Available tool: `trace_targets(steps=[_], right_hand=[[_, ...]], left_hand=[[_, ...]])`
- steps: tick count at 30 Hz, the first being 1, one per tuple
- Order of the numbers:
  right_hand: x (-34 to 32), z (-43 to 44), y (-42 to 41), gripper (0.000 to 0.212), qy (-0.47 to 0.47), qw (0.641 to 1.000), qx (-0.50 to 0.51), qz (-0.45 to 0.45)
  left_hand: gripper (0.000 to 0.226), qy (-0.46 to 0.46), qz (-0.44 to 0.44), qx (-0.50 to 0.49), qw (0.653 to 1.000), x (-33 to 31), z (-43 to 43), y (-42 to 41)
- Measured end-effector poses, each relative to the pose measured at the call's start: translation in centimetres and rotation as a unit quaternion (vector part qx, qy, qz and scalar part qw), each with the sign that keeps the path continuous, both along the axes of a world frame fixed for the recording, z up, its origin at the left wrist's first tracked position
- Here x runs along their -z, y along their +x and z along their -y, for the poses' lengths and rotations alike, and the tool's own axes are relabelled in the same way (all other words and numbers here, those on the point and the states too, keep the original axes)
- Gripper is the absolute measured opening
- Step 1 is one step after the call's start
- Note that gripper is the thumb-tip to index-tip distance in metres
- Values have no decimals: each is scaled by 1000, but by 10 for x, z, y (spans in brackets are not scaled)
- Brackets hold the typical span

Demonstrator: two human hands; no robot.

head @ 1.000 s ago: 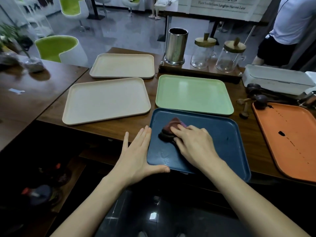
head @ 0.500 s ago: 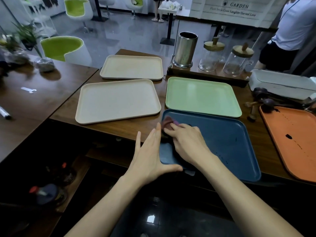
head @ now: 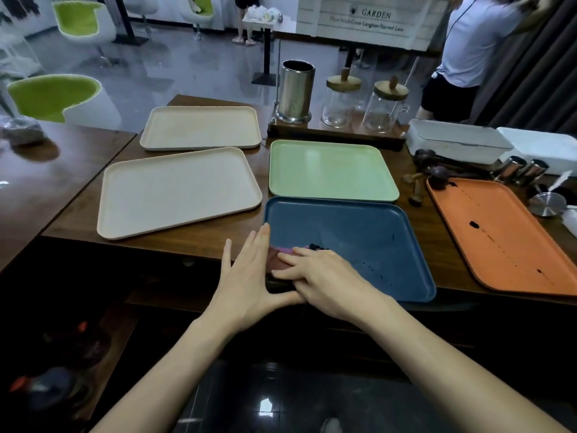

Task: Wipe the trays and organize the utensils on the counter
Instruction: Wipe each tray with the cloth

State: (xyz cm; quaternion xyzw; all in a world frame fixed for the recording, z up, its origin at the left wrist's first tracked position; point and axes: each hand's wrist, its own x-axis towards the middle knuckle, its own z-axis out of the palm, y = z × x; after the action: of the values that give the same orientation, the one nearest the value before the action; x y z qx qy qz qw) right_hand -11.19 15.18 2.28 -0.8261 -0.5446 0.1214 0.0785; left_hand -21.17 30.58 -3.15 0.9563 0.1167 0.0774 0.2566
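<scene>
A dark blue tray [head: 359, 232] lies at the counter's front edge with small dark specks on it. My right hand [head: 324, 279] presses a dark maroon and purple cloth [head: 278, 257] flat onto the tray's near left corner. My left hand [head: 246, 276] rests with straight fingers against the tray's left rim, its thumb under my right hand. A green tray [head: 331, 170] lies behind the blue one. Two cream trays [head: 175, 189] [head: 199, 126] lie to the left. An orange tray [head: 499, 232] with dark spots is at the right. Dark wooden utensils [head: 427, 173] lie beside its far corner.
A steel utensil holder [head: 296, 92] and two lidded glass jars [head: 342, 101] [head: 385, 104] stand on a wooden base at the back. White containers [head: 459, 142] and metal cups [head: 521, 170] sit at the right. A person stands behind the counter. Green chairs are at the left.
My right hand has drawn the cloth from the tray's left middle toward its near left corner. My left hand stays at the tray's left rim.
</scene>
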Motion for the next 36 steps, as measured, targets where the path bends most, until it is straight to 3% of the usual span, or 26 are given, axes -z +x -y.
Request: trace_targets(steps=[7,18,29,36], right_hand=[[17,-28,34,47,15,995,48,85],[18,-73,76,40,0,986,117,116],[7,-9,28,43,0,999,-37,-3],[9,42,16,40,-1,999,50,-18]], left_hand=[[133,5,20,8,1000,6,-3,0],[132,9,18,-19,1000,6,0,3],[139,1,20,-40,999,8,2,6],[127,87,-36,-32,995,3,4,5]])
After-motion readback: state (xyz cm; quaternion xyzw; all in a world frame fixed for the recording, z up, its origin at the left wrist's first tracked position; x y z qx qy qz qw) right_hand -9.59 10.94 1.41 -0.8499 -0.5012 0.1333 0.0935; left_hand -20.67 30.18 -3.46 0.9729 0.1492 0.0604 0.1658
